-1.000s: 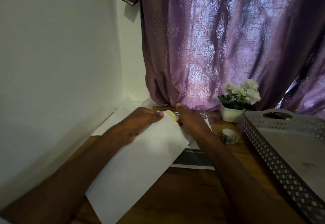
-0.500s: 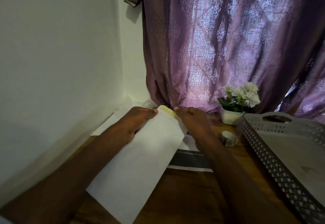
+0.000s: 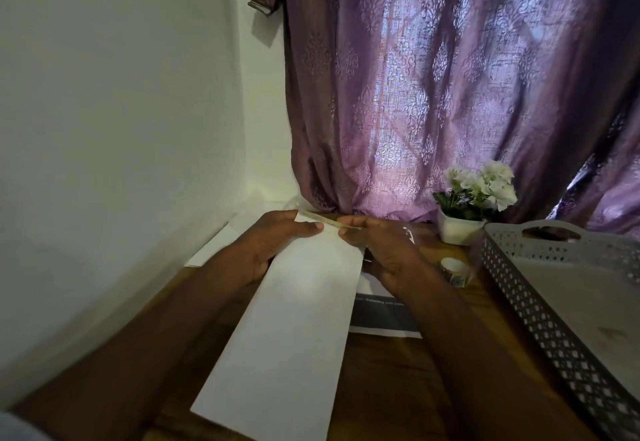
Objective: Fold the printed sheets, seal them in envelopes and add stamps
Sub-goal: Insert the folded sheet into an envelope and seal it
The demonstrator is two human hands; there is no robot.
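A long white envelope (image 3: 294, 329) lies lengthwise on the wooden table, its far end lifted between both hands. My left hand (image 3: 273, 243) grips the far left corner with the thumb on top. My right hand (image 3: 384, 250) pinches a thin yellowish strip (image 3: 329, 221) along the flap edge at the far end. A printed sheet (image 3: 381, 316) with a dark band lies under the envelope to the right. A small roll of stamps (image 3: 455, 269) stands on the table near my right wrist.
A grey perforated tray (image 3: 568, 302) fills the right side. A white pot of white flowers (image 3: 474, 205) stands at the back by the purple curtain (image 3: 450, 94). More white paper (image 3: 221, 243) lies at the back left against the wall (image 3: 104, 129).
The far end of the envelope has risen and swung a little to the right. The yellowish strip now shows edge-on between my fingers, and both hands have moved farther from me.
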